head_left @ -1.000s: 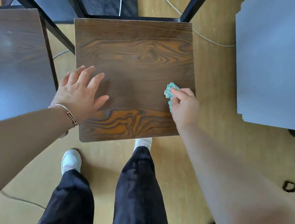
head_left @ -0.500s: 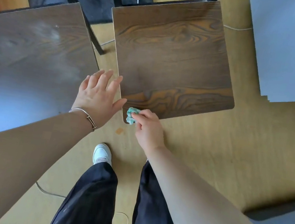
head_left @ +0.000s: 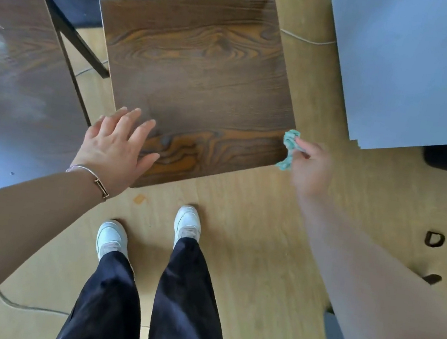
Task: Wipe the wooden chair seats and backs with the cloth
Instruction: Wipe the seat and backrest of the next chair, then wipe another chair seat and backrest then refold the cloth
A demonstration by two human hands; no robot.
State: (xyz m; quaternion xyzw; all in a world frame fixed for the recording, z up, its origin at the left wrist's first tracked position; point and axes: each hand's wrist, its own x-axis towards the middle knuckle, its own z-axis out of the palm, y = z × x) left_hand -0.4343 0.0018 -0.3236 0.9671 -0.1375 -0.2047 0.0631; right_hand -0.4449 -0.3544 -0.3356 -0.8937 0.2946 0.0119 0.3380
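Right hand (head_left: 313, 167) pinches crumpled cloth (head_left: 289, 149), seemingly touching grained seat (head_left: 197, 79) corner

The setting was an indoor room of the office or meeting-room type. Indicators: a square dark wood-grain chair seat (head_left: 197, 79) and a second matching seat (head_left: 15, 68) side by side on black metal frames (head_left: 74, 34). A flat pale grey tabletop (head_left: 417, 67) stood nearby. A thin white cable (head_left: 309, 40) lay on the light wood-pattern floor (head_left: 249, 244).
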